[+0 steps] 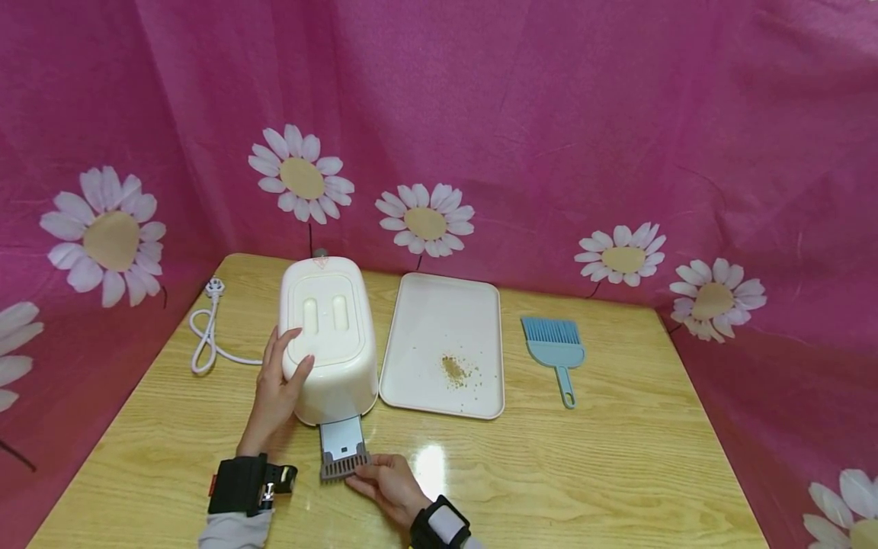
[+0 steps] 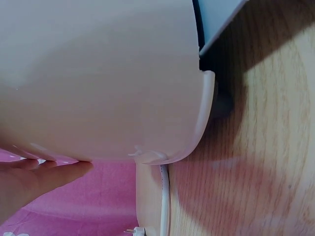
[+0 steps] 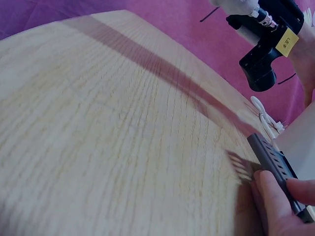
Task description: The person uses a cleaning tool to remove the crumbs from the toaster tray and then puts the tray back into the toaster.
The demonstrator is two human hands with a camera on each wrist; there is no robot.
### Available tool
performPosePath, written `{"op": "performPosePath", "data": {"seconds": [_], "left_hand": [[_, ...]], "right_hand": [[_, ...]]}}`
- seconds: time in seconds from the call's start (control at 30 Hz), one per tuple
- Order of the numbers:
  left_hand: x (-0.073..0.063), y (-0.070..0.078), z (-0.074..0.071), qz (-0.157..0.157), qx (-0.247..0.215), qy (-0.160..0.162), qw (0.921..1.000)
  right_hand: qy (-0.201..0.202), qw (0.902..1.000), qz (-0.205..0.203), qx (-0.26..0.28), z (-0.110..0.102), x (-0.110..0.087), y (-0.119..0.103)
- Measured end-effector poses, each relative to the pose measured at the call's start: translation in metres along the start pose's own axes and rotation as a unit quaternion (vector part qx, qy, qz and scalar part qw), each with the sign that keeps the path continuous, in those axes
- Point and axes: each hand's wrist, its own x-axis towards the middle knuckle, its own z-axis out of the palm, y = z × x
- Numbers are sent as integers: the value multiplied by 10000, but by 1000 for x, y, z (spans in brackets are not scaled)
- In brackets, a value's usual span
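A cream-white toaster [image 1: 338, 387] with a lid on top stands at the left of the table. Out of its near end sticks a crumb tray [image 1: 341, 440] with a grey slatted handle, its far part hidden inside. My right hand [image 1: 392, 486] pinches that handle [image 3: 271, 159] between thumb and fingers, seen in the right wrist view. Against the toaster's left side and top edge rests my left hand [image 1: 276, 390]; in the left wrist view its fingers [image 2: 59, 176] lie nearly straight along the wall.
Right of the toaster, a white rectangular tray [image 1: 439, 313] bears a small heap of brown crumbs [image 1: 454, 371]. Farther right lies a blue brush with a dustpan [image 1: 557, 353]. A white power cord [image 1: 199, 347] loops at the left. Flowered pink cloth surrounds the table.
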Motion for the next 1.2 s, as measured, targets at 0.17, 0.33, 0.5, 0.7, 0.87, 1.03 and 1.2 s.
{"op": "performPosePath", "data": {"seconds": [0.17, 0.33, 0.5, 0.7, 0.87, 1.03, 1.2], "left_hand": [[0, -1, 0, 10, 19, 3, 10000], [-2, 0, -1, -85, 42, -24, 10000], [-3, -2, -1, -57, 67, 28, 10000], [-3, -3, 0, 3, 78, 112, 9999], [-2, -3, 1, 66, 37, 166, 9998], [-1, -3, 2, 97, 98, 203, 9997], [0, -1, 3, 104, 135, 238, 9996]], "right_hand": [[-117, 9999, 48, -72, 0, 1, -3], [-174, 9998, 6, -99, 1, 4, -3], [-104, 9999, -74, -81, 2, 10, -4], [-71, 9999, -50, -67, 4, 16, -11], [-131, 9999, 4, -35, 4, 24, -14], [-356, 9993, -110, -41, 3, 30, -15], [-59, 9999, -46, -105, 10, 33, -18]]}}
